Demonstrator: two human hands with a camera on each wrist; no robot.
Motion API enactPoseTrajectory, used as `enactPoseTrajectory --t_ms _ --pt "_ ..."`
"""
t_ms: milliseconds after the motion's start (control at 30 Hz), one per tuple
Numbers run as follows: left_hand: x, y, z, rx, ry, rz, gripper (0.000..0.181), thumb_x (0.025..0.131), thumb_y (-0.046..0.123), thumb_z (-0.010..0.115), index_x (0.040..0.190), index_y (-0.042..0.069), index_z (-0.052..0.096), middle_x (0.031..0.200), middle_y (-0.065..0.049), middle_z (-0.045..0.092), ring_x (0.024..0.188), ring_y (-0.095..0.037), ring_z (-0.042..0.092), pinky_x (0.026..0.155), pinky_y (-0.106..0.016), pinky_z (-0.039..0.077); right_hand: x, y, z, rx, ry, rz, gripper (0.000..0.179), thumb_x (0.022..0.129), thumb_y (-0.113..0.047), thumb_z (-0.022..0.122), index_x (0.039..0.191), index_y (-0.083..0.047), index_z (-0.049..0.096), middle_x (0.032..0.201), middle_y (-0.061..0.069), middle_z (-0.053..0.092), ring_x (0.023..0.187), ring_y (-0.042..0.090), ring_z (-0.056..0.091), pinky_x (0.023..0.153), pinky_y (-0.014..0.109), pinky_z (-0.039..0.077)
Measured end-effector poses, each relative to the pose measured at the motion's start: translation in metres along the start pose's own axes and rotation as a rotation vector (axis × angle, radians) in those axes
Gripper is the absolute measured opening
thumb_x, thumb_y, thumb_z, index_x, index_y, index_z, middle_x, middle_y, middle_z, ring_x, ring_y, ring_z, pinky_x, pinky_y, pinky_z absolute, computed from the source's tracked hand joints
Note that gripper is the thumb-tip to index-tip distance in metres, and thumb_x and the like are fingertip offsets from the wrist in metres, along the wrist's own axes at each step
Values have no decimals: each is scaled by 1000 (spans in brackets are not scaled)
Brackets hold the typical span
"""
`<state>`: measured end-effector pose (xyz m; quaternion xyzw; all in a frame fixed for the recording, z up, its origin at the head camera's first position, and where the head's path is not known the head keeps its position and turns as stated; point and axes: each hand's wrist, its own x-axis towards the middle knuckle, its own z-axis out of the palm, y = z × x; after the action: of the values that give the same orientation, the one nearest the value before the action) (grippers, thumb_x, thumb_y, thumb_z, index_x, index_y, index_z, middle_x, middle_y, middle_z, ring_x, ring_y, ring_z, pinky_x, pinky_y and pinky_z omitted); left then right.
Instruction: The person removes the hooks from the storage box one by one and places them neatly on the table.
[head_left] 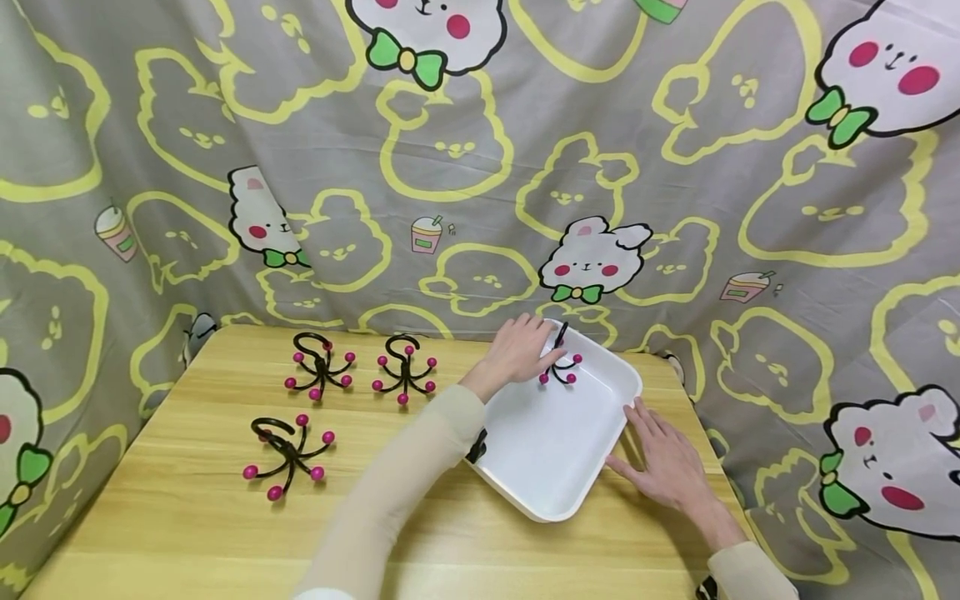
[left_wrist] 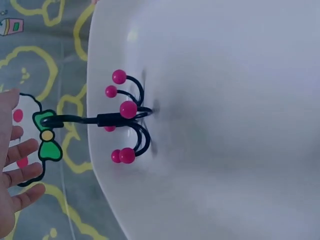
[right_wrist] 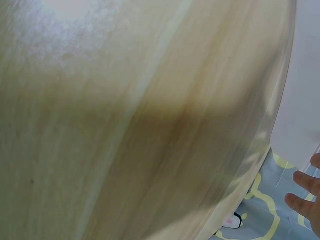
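A white rectangular tray [head_left: 555, 442] sits at an angle on the right of the table. Inside its far end stands a black hook rack [left_wrist: 117, 119] with curved arms tipped with magenta balls. My left hand [head_left: 517, 348] is over the tray's far left corner, next to the rack's hook. In the left wrist view, the left fingers [left_wrist: 22, 175] are spread and hold nothing, apart from the hook. My right hand [head_left: 667, 458] is beside the tray's right wall, its extended fingertips right at the rim.
Three similar black racks lie on the wooden table's left half: one at back left [head_left: 321, 371], one at back middle [head_left: 406, 375], one nearer the front [head_left: 291, 454]. A grey cartoon-print curtain [head_left: 465, 217] hangs behind and around the table [head_left: 172, 517].
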<state>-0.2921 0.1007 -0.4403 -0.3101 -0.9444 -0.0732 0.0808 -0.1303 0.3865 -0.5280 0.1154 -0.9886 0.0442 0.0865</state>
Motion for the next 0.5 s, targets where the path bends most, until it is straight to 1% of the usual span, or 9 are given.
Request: enactPoseTrajectory --t_ms 100,267,400,500 --pt "7 2 3 -18 -11 -15 61 108 62 42 150 19 53 148 -3 62 135 -22 57 110 -40 51 1 1 0 1 -8 0 100 91 -70 66 161 -4 39 170 24 34 146 50 47 114 66 44" --pt "16 4 12 -17 -31 -50 63 109 63 39 152 18 52 151 -4 60 138 -23 56 114 -41 50 1 1 -1 0 -8 -1 100 91 -70 66 161 -5 39 170 25 34 145 50 48 115 65 44" --pt "20 5 18 -24 -37 -79 63 109 62 39 152 18 51 152 -4 59 140 -22 56 116 -42 49 0 0 -1 2 -10 -3 100 92 -70 65 161 -4 38 170 25 34 146 51 47 115 65 43" --pt "23 5 22 -35 -35 -97 60 109 60 40 150 17 52 151 -4 60 139 -23 57 115 -42 50 0 0 -1 0 -8 -5 100 91 -69 66 162 -4 38 170 25 33 146 50 47 116 65 42"
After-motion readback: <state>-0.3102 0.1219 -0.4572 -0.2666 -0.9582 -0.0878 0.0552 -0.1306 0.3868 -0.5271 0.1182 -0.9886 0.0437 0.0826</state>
